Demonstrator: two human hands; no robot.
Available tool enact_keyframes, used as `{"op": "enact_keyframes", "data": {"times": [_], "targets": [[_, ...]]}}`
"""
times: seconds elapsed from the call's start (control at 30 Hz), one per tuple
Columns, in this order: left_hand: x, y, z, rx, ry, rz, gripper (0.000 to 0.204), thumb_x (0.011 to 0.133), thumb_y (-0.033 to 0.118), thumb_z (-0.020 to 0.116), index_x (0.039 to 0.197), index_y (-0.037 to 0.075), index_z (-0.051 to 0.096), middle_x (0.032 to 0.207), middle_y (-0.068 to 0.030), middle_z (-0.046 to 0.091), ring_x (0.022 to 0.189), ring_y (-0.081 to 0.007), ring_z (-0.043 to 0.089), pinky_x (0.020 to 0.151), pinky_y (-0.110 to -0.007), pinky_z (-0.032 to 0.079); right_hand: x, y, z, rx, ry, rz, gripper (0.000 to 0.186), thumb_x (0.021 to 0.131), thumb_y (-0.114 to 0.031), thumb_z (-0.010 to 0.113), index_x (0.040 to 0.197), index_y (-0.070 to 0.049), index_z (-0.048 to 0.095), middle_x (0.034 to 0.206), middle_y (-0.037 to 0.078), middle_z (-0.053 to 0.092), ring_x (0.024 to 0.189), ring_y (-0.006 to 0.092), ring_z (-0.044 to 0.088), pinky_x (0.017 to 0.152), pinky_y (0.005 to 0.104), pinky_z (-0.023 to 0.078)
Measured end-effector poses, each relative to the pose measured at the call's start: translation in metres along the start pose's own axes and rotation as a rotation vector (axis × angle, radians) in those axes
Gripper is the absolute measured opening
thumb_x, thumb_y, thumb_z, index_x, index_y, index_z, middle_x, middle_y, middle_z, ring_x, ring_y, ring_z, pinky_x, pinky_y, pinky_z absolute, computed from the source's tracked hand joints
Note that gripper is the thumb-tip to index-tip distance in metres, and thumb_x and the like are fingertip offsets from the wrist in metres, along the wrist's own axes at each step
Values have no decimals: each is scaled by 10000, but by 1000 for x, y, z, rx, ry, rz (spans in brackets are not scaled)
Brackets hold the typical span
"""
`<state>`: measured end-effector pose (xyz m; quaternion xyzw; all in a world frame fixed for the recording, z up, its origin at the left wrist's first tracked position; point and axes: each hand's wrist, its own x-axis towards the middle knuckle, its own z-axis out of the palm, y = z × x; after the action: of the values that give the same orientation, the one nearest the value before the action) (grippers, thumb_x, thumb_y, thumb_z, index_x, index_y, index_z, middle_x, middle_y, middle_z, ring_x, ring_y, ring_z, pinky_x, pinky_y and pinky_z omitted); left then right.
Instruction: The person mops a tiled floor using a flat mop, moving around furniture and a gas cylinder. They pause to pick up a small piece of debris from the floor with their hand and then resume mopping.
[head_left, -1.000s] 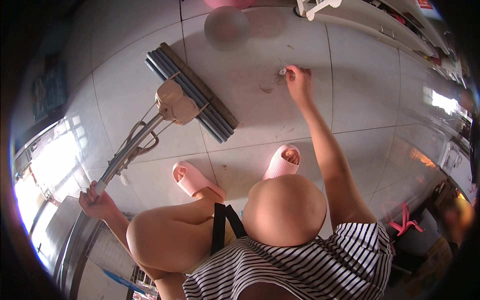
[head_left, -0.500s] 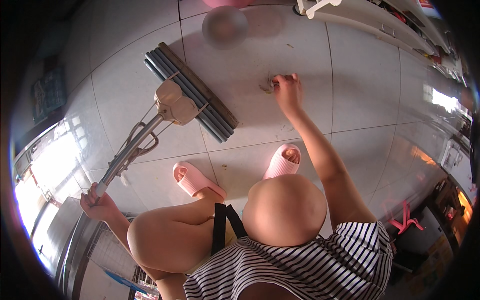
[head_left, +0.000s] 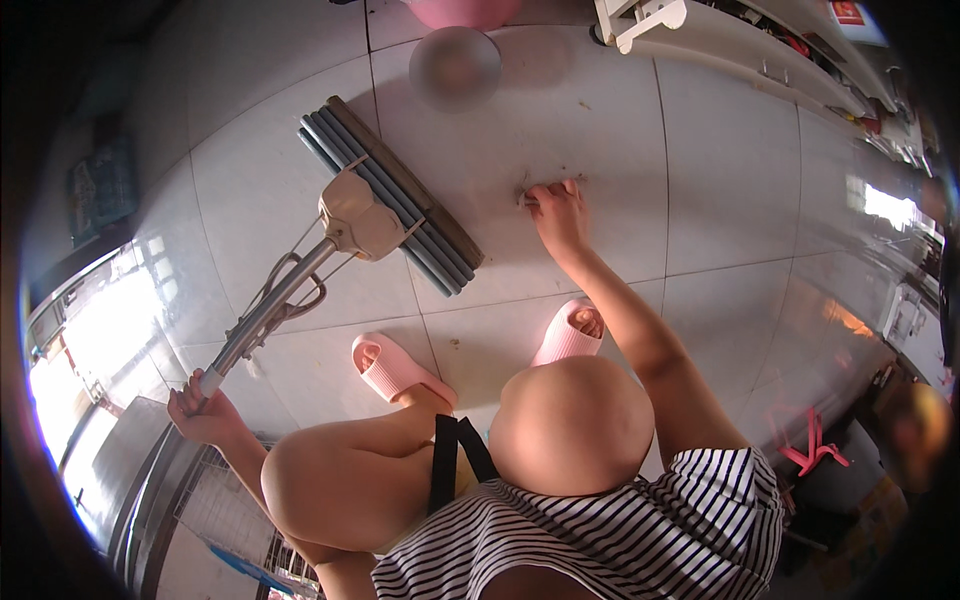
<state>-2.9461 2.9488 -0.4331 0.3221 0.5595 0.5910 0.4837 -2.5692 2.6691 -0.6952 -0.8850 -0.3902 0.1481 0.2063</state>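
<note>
I am crouched over a pale tiled floor. My right hand reaches down to the floor, its fingers pinched on a small clump of dirt or hair. My left hand grips the end of a metal mop handle. The handle runs up to a flat sponge mop head, grey-blue with a beige clamp, lying on the tiles left of my right hand. My feet in pink slippers stand below it.
A round grey object sits on the floor at the top, with a pink thing behind it. A white cabinet base is at the top right. A wire rack stands at the lower left, and clutter with pink straps lies at the right.
My right hand has drawn back toward me along the floor, dragging the small clump with it. The mop and my left hand stay in place.
</note>
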Motion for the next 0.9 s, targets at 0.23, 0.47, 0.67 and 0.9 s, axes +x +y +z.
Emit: {"op": "enact_keyframes", "data": {"times": [0.23, 0.47, 0.67, 0.9], "targets": [[-3, 2, 4, -5, -11, -3, 333, 790, 106, 501, 538, 129, 285, 514, 5, 225, 542, -165, 418, 797, -378, 448, 16, 5, 4, 102, 21, 114, 101, 642, -56, 630, 740, -68, 608, 717, 69, 618, 786, 260, 527, 718, 363, 434], [-4, 2, -1, -41, -169, -52, 333, 790, 120, 511, 536, 123, 296, 519, 0, 246, 553, -160, 418, 791, -365, 445, 52, 8, -54, 1047, -147, 649, 126, 747, -149, 652, 787, -44, 596, 734, -9, 593, 646, 86, 510, 632, 240, 417], [-6, 5, 3, 16, 14, 0, 298, 778, 147, 556, 575, 102, 343, 547, -18, 318, 589, -174, 477, 784, -354, 460, 70, -17, -119, 1593, -284, 558, 131, 785, -75, 565, 913, -52, 578, 872, 10, 569, 818, 110, 521, 732, 257, 404], [-14, 9, 14, -16, 65, 14, 271, 784, 147, 573, 611, 95, 370, 552, -6, 313, 560, -140, 437, 768, -331, 466, 98, -62, -200, 1653, -252, 203, 278, 775, -68, 569, 1048, -18, 565, 997, 45, 587, 933, 135, 543, 859, 290, 411]]}}
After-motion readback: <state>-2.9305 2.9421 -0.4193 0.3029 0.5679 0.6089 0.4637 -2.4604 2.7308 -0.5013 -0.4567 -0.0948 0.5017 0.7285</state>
